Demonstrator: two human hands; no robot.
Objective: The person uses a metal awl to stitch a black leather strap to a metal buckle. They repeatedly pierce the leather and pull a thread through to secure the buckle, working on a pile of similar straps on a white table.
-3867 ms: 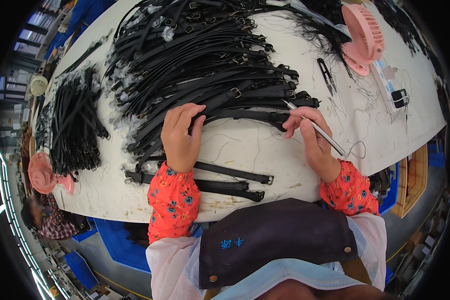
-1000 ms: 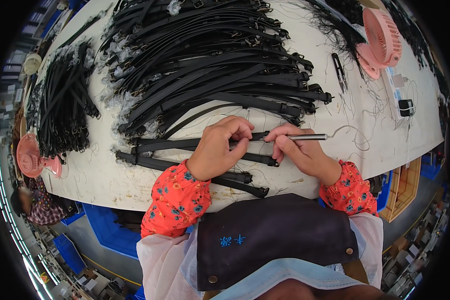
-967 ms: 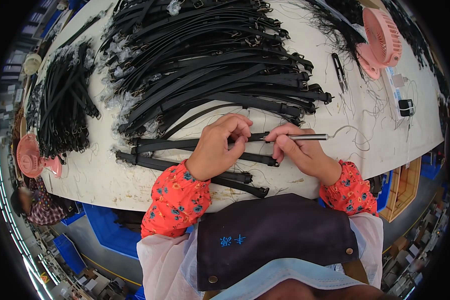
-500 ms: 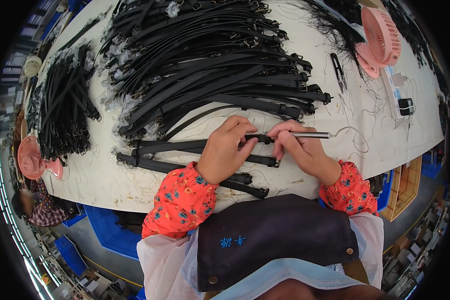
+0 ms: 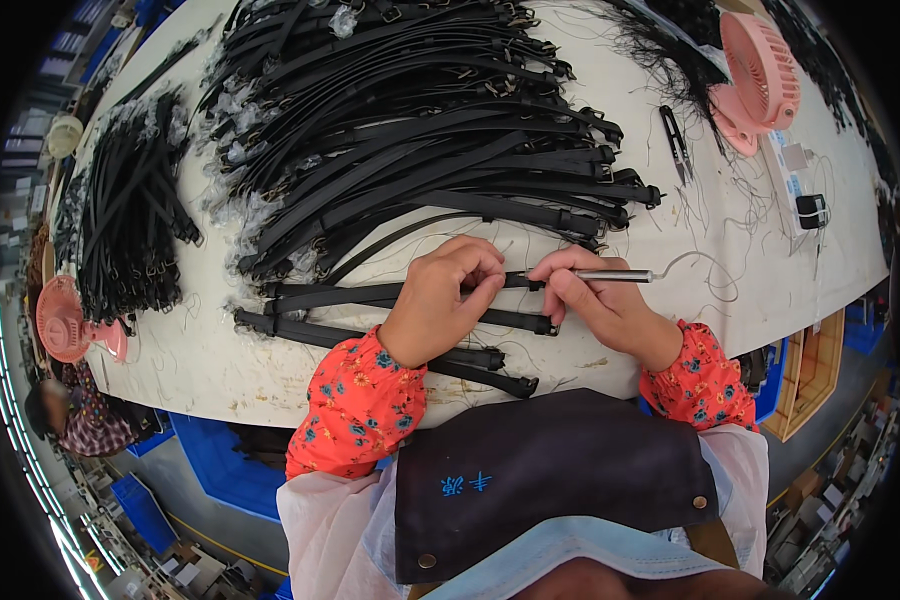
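The narrow black flat strap, apparently leather or synthetic leather [image 5: 355,294], lies near the front of the white tabletop [image 5: 590,362], with its right end between the hands. Judged by its section, the strap is light, flexible across its face and stiffer edge to edge. Its smooth finish may slide slightly under the fingers; the band is unlikely to be fragile, though its surface could mark. Best hold: pinch the flat band by both edges, close to its right end and clear of the tool tip.

Left hand [image 5: 443,300]: over the strap, fingers curled toward the thumb. Whether the fingertips pinch strap or thread cannot be told.

Right hand [image 5: 602,305]: closed in a pen grip around the slim silver metal cylindrical tool [image 5: 618,275]. The tool is rigid and smooth, lying nearly level; its tip is at the strap's end, contact unclear. A thin grey cord [image 5: 712,262] loops beyond its rear.

Surrounding materials: the large pile of black buckled straps [image 5: 400,187] fans beyond the hands in shallow curves, indicating springy stock. Crinkled clear plastic film [image 5: 258,212] covers ends at its left. Black-handled thread snips with pointed metal blades [image 5: 676,143] lie to the right, among fine loose threads.
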